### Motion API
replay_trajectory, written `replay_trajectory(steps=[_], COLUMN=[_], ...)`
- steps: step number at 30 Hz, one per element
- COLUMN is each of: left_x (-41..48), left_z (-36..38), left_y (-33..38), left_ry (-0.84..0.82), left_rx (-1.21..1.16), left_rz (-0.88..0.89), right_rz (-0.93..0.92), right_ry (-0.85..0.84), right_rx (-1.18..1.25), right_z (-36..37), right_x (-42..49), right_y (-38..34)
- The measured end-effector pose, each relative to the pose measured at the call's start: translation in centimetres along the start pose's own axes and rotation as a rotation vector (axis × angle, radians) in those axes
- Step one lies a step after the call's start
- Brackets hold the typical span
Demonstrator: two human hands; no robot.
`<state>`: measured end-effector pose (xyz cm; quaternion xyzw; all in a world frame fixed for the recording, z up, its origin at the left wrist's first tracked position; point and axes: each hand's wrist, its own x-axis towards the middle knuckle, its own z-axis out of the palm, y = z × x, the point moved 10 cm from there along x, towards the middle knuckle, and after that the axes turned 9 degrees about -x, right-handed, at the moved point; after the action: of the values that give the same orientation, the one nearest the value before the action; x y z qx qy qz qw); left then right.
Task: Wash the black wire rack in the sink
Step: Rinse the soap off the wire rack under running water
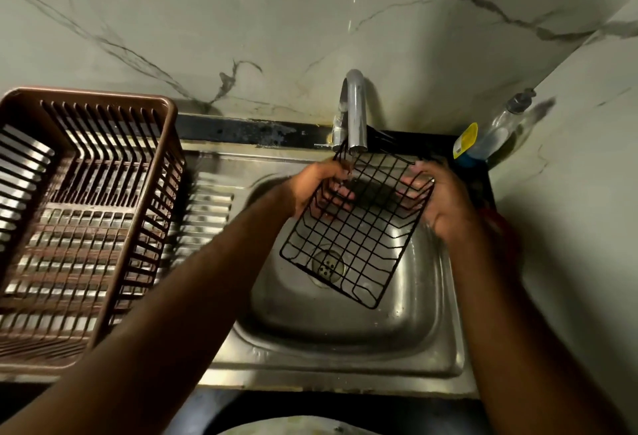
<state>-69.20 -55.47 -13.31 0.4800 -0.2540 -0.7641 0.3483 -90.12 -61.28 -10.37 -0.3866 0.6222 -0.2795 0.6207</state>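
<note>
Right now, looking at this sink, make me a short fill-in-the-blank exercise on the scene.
The left hand and right hand hold the black wire rack under the ____.
Through the rack's wires shows the ____ of the sink.
The brown basket stands on the sink's ____ side.
Missing words: faucet, drain, left.

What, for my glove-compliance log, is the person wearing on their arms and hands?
No gloves: the left hand and right hand are bare. The left forearm and right forearm are bare to the frame's edge, with no sleeves, watch or bracelet showing. A small glint on a right-hand finger may be a ring; too blurred to tell.
</note>
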Motion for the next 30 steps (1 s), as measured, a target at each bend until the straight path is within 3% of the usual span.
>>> replay_trajectory(steps=[5, 9, 13, 17, 21, 25, 30], left_x=[-1.0, -4.2, -6.5, -8.4, -9.3, -9.8, -11.0], left_z=[-3.5, -4.7, -5.0, -6.1, -6.5, -6.0, -5.8], left_y=[-2.5, -2.1, -1.2, 0.0, 0.5, 0.2, -0.3], left_ry=[0.171, 0.372, 0.504, 0.665, 0.712, 0.703, 0.715], left_rx=[-0.251, -0.399, -0.361, -0.306, -0.230, -0.120, -0.050], left_rz=[0.090, 0.233, 0.338, 0.367, 0.394, 0.380, 0.356], right_rz=[-0.121, -0.195, -0.060, 0.077, 0.088, -0.004, 0.073], right_ry=[-0.066, -0.228, -0.296, -0.505, -0.442, -0.355, -0.403], right_rx=[-0.093, -0.080, 0.161, 0.158, 0.093, -0.167, -0.281], right_z=[5.5, 8.7, 9.8, 12.2, 11.8, 11.7, 13.1], right_x=[0.9, 0.7, 0.8, -0.9, -1.4, -1.5, -2.0], right_y=[0.6, 1.6, 3.1, 5.9, 8.0, 7.0, 4.6])
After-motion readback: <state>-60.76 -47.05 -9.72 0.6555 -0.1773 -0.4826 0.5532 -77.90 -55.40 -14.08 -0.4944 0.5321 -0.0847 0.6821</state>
